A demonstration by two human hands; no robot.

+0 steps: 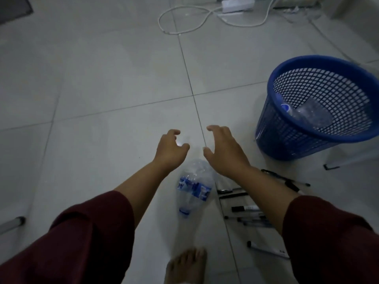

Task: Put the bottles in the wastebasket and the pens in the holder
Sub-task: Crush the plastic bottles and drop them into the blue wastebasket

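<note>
A crushed clear plastic bottle (193, 186) with a blue label lies on the tiled floor between my forearms. My left hand (170, 149) hovers above and beyond it, fingers curled apart, holding nothing. My right hand (222, 149) is beside it, fingers spread, also holding nothing. A blue mesh wastebasket (291, 138) stands at the right with another clear bottle (305, 115) inside. Several pens and markers (246, 209) lie scattered on the floor under my right forearm. No pen holder is in view.
A white cable (184, 27) loops on the floor at the back, leading to a white adapter (238, 5) and a power strip (297, 1). My bare foot (186, 267) is at the bottom. A metal leg (12, 223) shows at the left edge.
</note>
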